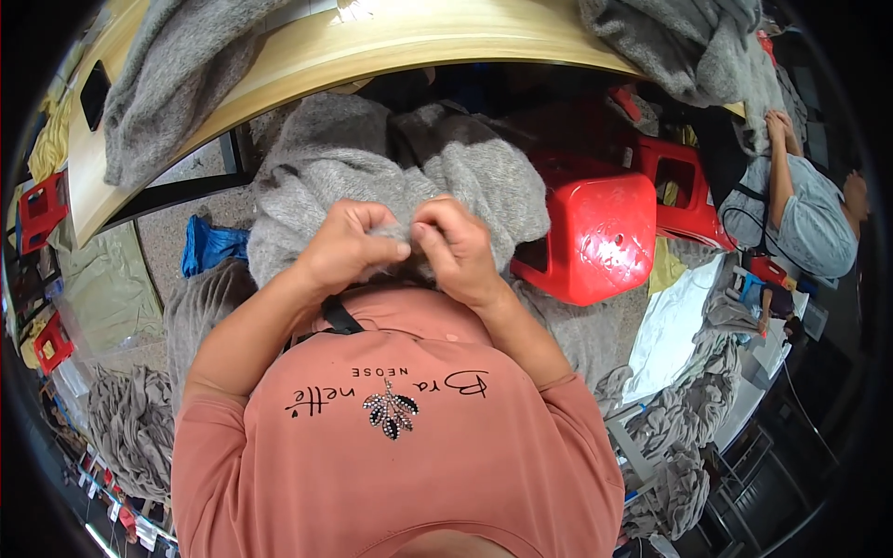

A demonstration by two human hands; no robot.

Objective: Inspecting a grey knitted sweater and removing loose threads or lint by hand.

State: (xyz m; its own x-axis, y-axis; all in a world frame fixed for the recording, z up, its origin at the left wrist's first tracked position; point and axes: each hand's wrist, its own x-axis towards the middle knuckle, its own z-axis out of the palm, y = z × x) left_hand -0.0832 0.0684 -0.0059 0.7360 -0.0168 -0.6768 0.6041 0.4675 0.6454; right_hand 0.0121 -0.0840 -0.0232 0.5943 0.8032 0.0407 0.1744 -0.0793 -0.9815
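A fuzzy grey knitted garment lies bunched on my lap, just below the edge of a wooden table. My left hand pinches a fold of it near my chest. My right hand grips the same fold right beside it, fingertips almost touching the left. Both hands are closed on the fabric. My salmon-coloured shirt fills the lower middle of the view.
A red plastic stool stands right of my lap, with another red stool behind it. More grey garments lie on the table at upper left and upper right. Another person sits at far right. Grey piles cover the floor.
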